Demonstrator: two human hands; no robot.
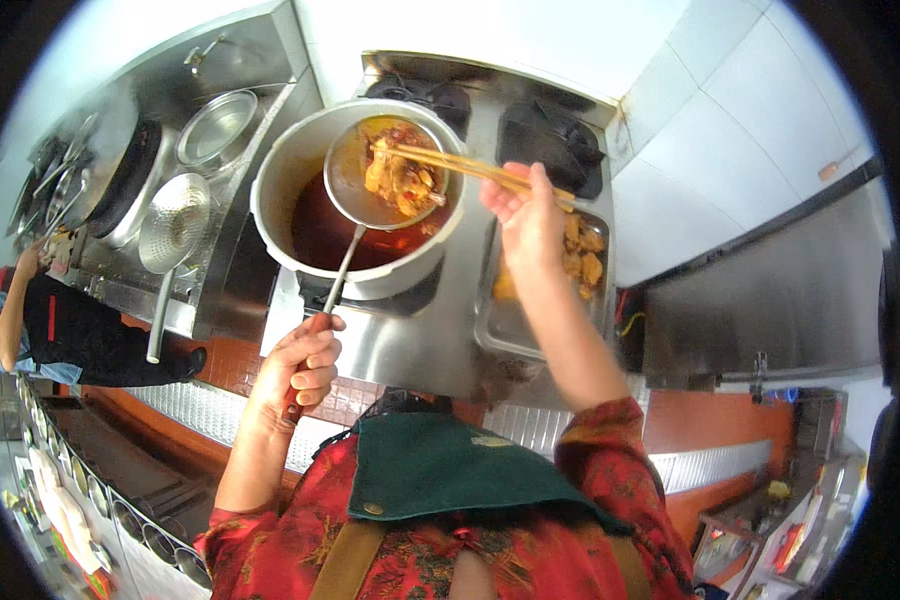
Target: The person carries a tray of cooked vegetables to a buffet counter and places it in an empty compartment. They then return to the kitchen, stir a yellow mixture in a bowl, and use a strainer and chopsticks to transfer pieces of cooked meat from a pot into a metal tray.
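Note:
My left hand grips the red handle of a long-handled round strainer or ladle, whose bowl is over a large metal pot. Dark red liquid lies in the pot. Yellowish-brown pieces of cooked meat, perhaps chicken, rest in the bowl with bits of seasoning. With my right hand I hold long wooden chopsticks, their tips at the meat. Below my right forearm is a rectangular steel tray, partly hidden, with more browned pieces in it.
The pot stands on a steel stove with black burners behind. To the left are a perforated skimmer, a metal bowl and a steaming wok. A person works there. Tiled wall borders the right.

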